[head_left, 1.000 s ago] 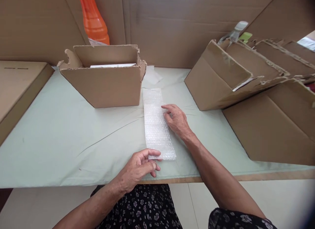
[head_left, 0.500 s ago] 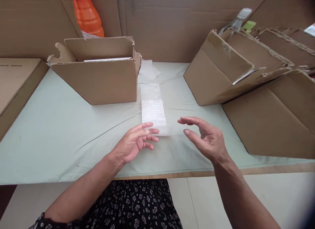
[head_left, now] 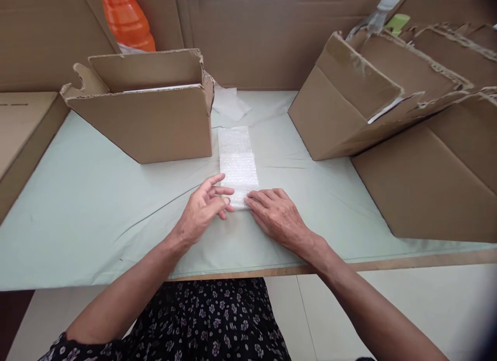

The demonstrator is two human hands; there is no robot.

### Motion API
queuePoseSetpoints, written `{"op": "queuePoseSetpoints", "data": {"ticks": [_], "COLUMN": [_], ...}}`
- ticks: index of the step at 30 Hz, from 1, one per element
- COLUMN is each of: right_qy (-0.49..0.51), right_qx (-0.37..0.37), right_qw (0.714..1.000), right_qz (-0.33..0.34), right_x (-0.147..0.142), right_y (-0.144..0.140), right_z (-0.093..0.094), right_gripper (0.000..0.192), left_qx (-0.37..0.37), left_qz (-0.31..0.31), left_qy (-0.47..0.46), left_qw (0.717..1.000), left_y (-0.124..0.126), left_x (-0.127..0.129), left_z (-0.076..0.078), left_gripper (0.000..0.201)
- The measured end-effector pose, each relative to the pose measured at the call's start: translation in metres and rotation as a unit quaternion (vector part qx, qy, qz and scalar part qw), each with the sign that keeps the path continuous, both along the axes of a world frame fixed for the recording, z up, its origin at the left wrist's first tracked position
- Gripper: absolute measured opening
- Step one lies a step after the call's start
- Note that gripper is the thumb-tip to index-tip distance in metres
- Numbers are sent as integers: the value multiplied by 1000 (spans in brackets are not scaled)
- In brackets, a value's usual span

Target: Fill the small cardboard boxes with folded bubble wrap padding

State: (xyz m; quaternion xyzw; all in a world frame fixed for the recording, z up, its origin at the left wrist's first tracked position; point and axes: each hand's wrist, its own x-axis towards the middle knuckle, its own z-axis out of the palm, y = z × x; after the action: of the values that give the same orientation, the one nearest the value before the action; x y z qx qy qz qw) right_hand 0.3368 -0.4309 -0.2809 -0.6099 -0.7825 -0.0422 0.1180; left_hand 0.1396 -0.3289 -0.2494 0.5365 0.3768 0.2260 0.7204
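1. Step in hand, by the look of it: pressing flat the folded bubble wrap, lying just ahead of both hands.
2. Left hand and right hand: spread, fingertips on near edge, grasping nothing.
3. Next, likely: even pressure along the fold.

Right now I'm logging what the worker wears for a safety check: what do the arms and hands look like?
Both forearms are bare, no gloves on the left hand or right hand. No rings, watch or bracelets show. The dark garment with a small pale flower print shows at the left upper arm and lap.
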Motion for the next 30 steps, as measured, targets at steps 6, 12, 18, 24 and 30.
{"op": "queuePoseSetpoints", "data": {"ticks": [6,12,18,24,30], "right_qy": [13,139,252,207,7], "right_qx": [41,-123,-97,127,89], "right_qw": [999,983,962,969,996], "right_qz": [23,-8,-45,-44,-24], "right_x": [7,11,6,-6,-10], "right_y": [14,16,-7,-34,-7], "right_z": [0,31,49,35,5], "right_gripper": [26,23,17,20,33], "left_qx": [435,543,419,271,344], "left_qz": [-54,-132,-117,-83,-50], "left_qy": [126,117,111,156,189], "left_qw": [890,821,894,946,918], "left_y": [-6,-7,-9,11,25], "left_x": [-21,-21,-14,1,17], "left_z": [-20,-31,-19,-15,-29], "left_gripper": [51,68,35,48,49]}}
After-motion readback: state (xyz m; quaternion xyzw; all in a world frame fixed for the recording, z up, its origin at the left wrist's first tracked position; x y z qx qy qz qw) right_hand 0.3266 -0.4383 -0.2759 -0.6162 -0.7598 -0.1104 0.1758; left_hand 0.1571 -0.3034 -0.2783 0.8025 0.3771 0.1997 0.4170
